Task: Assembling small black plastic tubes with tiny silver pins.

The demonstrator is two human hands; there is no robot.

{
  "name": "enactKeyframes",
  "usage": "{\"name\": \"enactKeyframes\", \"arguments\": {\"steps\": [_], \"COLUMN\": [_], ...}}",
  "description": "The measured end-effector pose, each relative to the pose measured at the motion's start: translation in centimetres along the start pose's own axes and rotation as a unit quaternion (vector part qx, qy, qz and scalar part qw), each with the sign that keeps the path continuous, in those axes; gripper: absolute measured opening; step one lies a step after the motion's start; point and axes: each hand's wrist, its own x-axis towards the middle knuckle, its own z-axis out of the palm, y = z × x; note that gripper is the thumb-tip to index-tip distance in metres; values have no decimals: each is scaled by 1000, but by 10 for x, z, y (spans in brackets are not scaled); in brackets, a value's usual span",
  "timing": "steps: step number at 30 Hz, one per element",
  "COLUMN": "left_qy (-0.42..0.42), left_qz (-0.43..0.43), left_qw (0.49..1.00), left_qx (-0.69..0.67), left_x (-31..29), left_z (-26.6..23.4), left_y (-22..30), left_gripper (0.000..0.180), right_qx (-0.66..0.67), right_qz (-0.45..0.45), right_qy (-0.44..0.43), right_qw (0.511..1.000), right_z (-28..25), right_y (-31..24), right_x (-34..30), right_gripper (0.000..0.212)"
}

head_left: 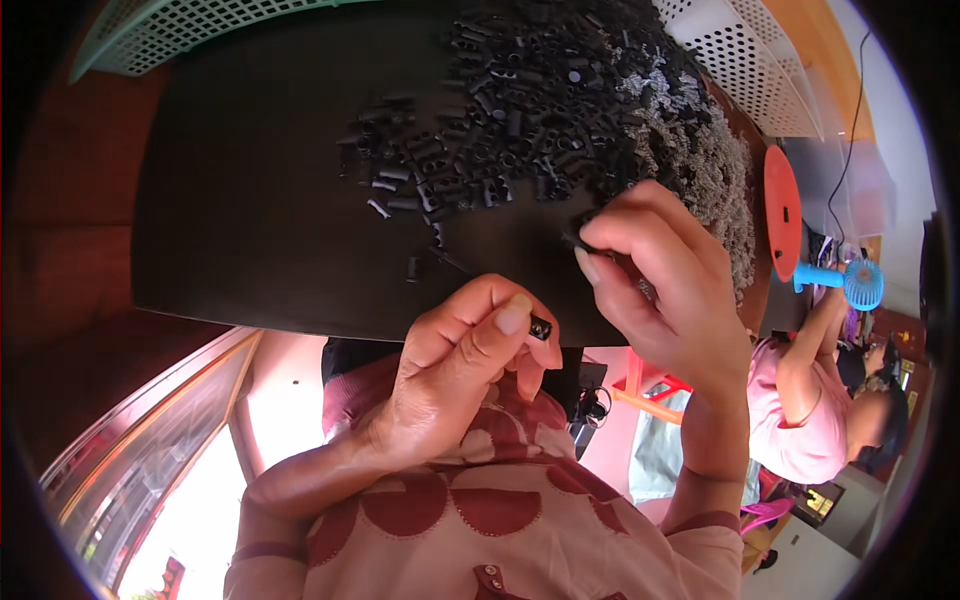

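Note:
My left hand is closed in front of my chest, at the near table edge. Between its thumb and fingers is a small black plastic part with a hollow end. My right hand hovers over the table to the right, thumb and index finger pinched on a small dark piece too small to make out. Beyond the hands spreads a pile of black plastic cylinders, some with holes in them. Right of it, partly behind my right hand, lies a heap of tiny silvery-grey pieces.
A green perforated basket stands at the far left, a white one at the far right. An orange-red disc and a blue handheld fan are at the right edge. Another person in pink sits to the right.

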Motion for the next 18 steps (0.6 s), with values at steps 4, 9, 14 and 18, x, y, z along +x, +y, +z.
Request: {"name": "enactKeyframes", "arguments": {"steps": [4, 9, 14, 18], "left_qy": [-5, -6, 8, 17], "left_qz": [18, 22, 3, 7], "left_qw": [997, 996, 999, 1000], "left_qx": [-80, -84, -43, -1], "left_x": [4, 10, 17, 22], "left_z": [4, 12, 16, 18], "left_y": [-4, -4, -4, -4], "left_gripper": [28, 27, 30, 31], "right_qx": [13, 9, -22, -42], "right_qz": [-5, 9, -13, -23], "right_qy": [-2, -78, -93, -80], "right_qw": [1000, 997, 995, 996], "right_z": [-10, -27, -34, -32], "right_y": [-13, -28, -25, -23], "right_x": [-15, -26, -31, -34], "right_gripper": [16, 22, 23, 25]}}
